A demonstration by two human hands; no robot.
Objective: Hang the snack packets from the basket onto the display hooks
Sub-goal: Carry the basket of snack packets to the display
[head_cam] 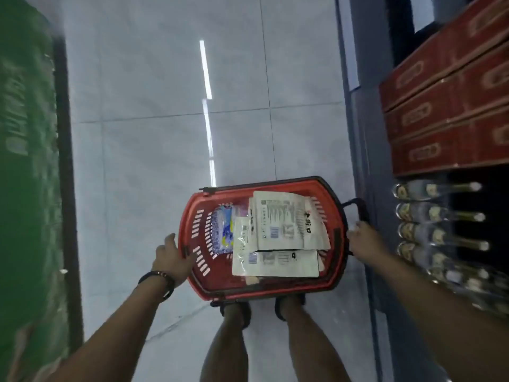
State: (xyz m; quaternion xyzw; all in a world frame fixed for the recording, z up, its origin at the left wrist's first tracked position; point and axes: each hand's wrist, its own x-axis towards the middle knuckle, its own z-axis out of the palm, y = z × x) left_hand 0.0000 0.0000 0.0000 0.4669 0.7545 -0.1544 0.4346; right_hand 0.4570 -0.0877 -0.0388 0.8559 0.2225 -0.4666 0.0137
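Left grip (pixel 173 257) is curled over the left rim of the red basket (pixel 261 290). The right grip (pixel 360 237) sits at the right rim by the black handle (pixel 358 206), too blurry to say if it's actually clamped. Snack packets (pixel 286 227) lie loose inside, the top one poking over the far rim. Tilt it and they'd probably slide out. Right arm's also really near the bottles (pixel 438 235), easy knock imo.

White snack packets (pixel 286 227) flat in red basket (pixel 192 216)
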